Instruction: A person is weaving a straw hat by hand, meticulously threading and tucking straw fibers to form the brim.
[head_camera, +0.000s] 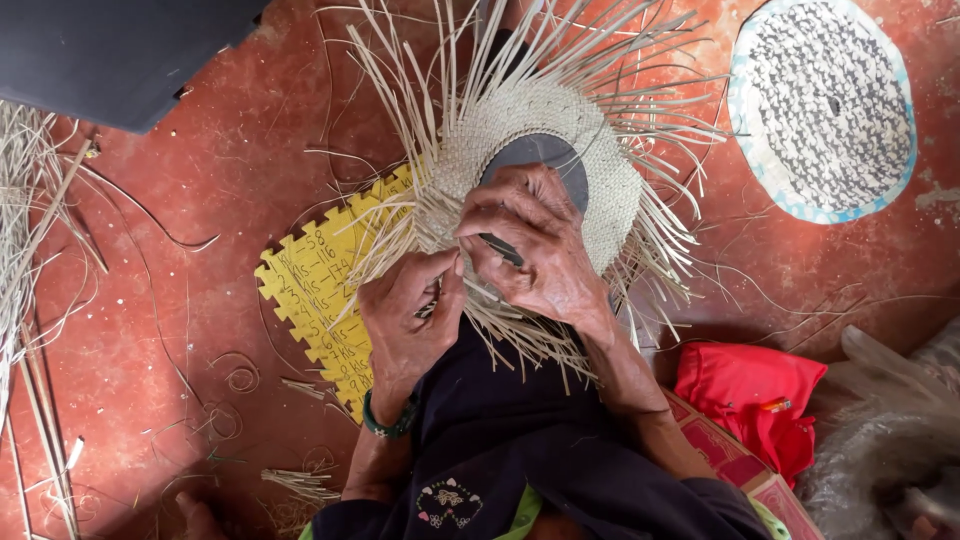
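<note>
A half-woven straw hat (600, 170) lies over a dark rounded form (545, 152) on my lap, with loose pale strips fanning out all around its rim. My left hand (408, 312) pinches thin strips at the near edge of the weave, fingers closed on them. My right hand (535, 245) presses on the weave just beside it, fingers curled over strips and a dark slim object. The two hands touch at the fingertips. A green bead bracelet (388, 425) circles my left wrist.
A yellow foam puzzle mat (320, 290) lies under the work on the red floor. A finished round woven mat (822, 105) lies at upper right. Bundles of straw (30, 250) lie at left, a dark board (110, 50) at upper left, red cloth (750, 395) and a box at lower right.
</note>
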